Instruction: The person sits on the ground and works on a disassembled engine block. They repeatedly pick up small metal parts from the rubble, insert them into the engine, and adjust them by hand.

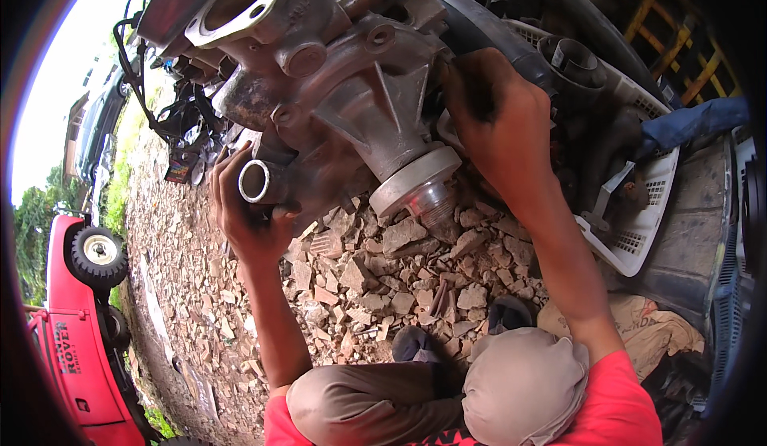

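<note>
A large grey metal housing [367, 111] with bolt bosses, ribs and a flanged, threaded stub hanging down fills the upper middle of the head view. My right hand [499, 130] has curled fingers gripping the housing's right side, the fingertips hidden behind it. My left hand [248, 202] is closed round the lower left of the assembly, at an open pipe end [254, 179] with a pale rim. Both forearms reach up from the lower edge, beside my bent knees.
Broken rubble [407, 286] covers the ground. At right, white plastic crates [637, 250] hold dark parts and blue cloth [691, 126], near a brown sack [655, 318]. Dark cables [152, 111] hang at upper left. A red off-road vehicle [72, 350] stands at left; a dark car [96, 134] is beyond.
</note>
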The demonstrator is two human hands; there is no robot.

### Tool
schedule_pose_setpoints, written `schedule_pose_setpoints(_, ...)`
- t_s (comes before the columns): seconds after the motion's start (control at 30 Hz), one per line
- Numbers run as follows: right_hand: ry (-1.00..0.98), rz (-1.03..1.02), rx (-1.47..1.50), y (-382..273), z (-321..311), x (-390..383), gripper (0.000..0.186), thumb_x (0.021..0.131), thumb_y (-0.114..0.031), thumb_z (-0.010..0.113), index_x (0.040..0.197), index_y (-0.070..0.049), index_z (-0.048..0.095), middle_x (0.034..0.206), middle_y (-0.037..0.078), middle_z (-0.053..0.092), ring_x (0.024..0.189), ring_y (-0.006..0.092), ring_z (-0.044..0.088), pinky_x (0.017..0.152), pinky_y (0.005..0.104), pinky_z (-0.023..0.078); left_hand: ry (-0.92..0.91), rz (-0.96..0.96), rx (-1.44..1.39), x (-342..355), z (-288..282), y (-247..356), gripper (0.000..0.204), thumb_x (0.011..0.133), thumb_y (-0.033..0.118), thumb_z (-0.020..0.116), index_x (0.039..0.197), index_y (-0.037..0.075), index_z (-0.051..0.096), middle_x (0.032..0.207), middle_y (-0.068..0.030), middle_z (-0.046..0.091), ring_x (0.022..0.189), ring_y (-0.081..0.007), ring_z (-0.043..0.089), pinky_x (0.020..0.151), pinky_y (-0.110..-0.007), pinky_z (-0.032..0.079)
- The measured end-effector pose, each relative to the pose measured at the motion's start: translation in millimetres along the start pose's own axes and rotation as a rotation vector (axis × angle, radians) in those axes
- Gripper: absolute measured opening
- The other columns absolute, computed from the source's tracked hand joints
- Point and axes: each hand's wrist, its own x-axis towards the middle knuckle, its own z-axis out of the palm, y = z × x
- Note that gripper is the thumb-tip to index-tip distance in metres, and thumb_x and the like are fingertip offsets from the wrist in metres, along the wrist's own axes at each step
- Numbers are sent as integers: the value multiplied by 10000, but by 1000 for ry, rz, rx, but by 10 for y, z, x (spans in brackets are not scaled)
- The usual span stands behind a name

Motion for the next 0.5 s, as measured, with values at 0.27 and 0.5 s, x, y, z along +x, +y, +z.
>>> schedule_pose_setpoints(0.27, 120, 89, 92, -113, 39, -189, 186, 860, -80, 709, 1013, 14, 657, 874, 157, 696, 765, 231, 691, 678, 319, 524, -3, 45, 51, 22, -27, 15, 841, 763, 727, 621, 1153, -16, 577, 1096, -192, 624, 1000, -369, 600, 892, -463, 464)
schedule_pose_setpoints(0.5, 114, 19, 51, -56, -27, -159, 176, 870, -41, 705, 1032, 19, 674, 858, 114, 707, 731, 70, 616, 676, 230, 487, -8, 75, 67, 49, -16, 33, 845, 768, 737, 604, 1149, -17, 577, 1078, -195, 620, 989, -372, 599, 874, -458, 466)
